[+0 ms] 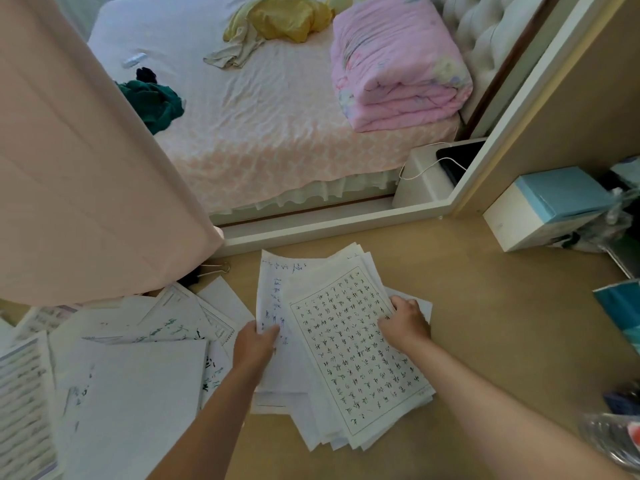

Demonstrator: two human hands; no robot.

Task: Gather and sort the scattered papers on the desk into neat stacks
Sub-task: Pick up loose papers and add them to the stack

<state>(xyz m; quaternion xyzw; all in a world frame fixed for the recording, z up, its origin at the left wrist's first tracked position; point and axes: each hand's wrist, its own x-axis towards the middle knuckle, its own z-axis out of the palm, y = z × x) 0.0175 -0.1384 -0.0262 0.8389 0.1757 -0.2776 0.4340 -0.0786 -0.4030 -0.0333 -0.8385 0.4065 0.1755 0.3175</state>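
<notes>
The fanned stack of papers (pixel 356 358) lies at the centre front of the table (pixel 485 323), its top sheet a grid of handwritten characters. The left grip (pixel 256 344) pinches the stack's left edge, thumb on top. The right grip (pixel 405 322) holds the right edge with curled fingers, so the stack sits between the two. Loose papers (pixel 138 375) lie spread just to the left, with a binder clip (pixel 216 268) beyond them and a blue-lidded box (pixel 543 209) far right.

scattered papers (pixel 31 393) cut off left, plastic wrapper (pixel 613 441) blurred
</notes>
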